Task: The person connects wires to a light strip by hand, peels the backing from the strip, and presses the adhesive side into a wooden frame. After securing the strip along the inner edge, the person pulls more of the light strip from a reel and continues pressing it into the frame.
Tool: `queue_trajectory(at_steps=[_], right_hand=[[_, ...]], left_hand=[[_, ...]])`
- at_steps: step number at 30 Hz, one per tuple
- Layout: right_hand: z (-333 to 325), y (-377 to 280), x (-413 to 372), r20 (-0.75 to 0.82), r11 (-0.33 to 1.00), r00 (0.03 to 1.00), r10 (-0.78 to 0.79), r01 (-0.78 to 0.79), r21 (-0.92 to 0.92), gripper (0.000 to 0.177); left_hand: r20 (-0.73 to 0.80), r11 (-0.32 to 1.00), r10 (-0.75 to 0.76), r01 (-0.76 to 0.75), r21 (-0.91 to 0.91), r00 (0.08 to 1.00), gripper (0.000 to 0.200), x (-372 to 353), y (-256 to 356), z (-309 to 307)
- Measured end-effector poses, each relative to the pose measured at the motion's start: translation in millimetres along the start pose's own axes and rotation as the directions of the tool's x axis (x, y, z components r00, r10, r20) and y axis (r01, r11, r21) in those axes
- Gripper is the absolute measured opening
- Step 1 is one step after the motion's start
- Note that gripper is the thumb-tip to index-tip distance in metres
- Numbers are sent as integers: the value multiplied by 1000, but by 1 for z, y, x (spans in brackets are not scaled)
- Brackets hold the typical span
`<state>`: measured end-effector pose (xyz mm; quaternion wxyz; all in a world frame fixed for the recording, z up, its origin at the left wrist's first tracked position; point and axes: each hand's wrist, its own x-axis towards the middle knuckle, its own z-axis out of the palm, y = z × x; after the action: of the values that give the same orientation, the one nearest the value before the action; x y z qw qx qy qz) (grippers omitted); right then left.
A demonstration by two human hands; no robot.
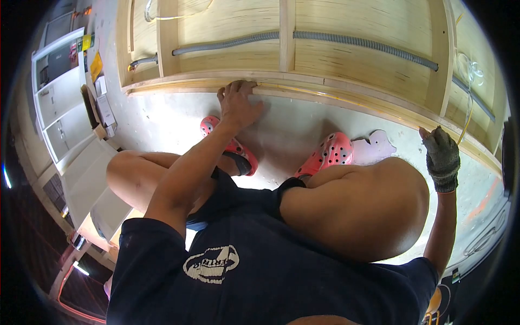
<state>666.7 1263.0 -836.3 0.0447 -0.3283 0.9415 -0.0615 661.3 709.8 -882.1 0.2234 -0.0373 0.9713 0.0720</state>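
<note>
The left hand (238,103), bare, lay at 12 o'clock with its fingers curled down onto the rail (179,84) of a plywood frame (346,65). It pressed rather than gripped, with nothing closed inside it. A thin yellow wire (325,93) ran along that rail from under the fingertips toward 3 o'clock. There the gloved right hand (441,157) had its fingers bunched upward against the rail's edge. I could not tell whether it actually pinched the wire.

The likeliest trouble, as I judged it, was the wire springing off the rail. Only fingertip pressure held it at one end, so any tug from the other end could pull it free. The glove would also dull the feel of so thin a strand. The person was in a deep squat with arms spread wide, which left little balance to spare.

The floor (162,124) was pale, scuffed concrete, brightly lit, with pink clogs (333,151) planted on it at the centre. Grey conduit (357,43) crossed the frame at 1 o'clock. White cabinets (59,92) stood at 9 o'clock, with small clutter beside them.
</note>
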Motion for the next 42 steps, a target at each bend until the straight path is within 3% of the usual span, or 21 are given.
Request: queue_trajectory(at_steps=[2, 4, 8, 20, 32, 34, 35, 37, 42], right_hand=[[-1, 3, 2, 83, 1000, 997, -8, 10, -30, 57], [-6, 1, 6, 81, 995, 996, -26, 33, -91, 56], [-5, -6, 13, 140, 975, 990, 0, 31, -219, 54], [27, -20, 21, 247, 970, 941, 232, -205, -132, 35], [30, -24, 29, 272, 956, 917, 291, -264, -130, 28], [31, -26, 30, 274, 950, 911, 309, -281, -138, 28], [32, -26, 30, 271, 944, 905, 327, -298, -143, 28], [33, -26, 31, 301, 938, 889, 345, -314, -149, 27], [37, -27, 31, 304, 927, 876, 373, -346, -142, 25]], left_hand=[[-15, 1000, 21, -21, -2, 1000, 59, -2, -4, 2], [-89, 993, 121, -119, 21, 989, 53, -3, -7, 2], [-78, 992, 124, -121, 43, 989, 55, -3, -4, 3], [-14, 996, 45, -44, 74, 999, 63, -2, 15, -6], [-69, 993, 104, -100, 64, 992, 63, 0, 28, 7], [73, 999, 28, -25, -43, 997, 63, 2, 33, 5], [71, 999, 27, -24, -44, 997, 63, 2, 30, 8], [-38, 984, 166, -168, -54, 985, 60, 2, 23, 12], [-35, 965, 251, -253, -72, 967, 60, 6, 34, 12]])
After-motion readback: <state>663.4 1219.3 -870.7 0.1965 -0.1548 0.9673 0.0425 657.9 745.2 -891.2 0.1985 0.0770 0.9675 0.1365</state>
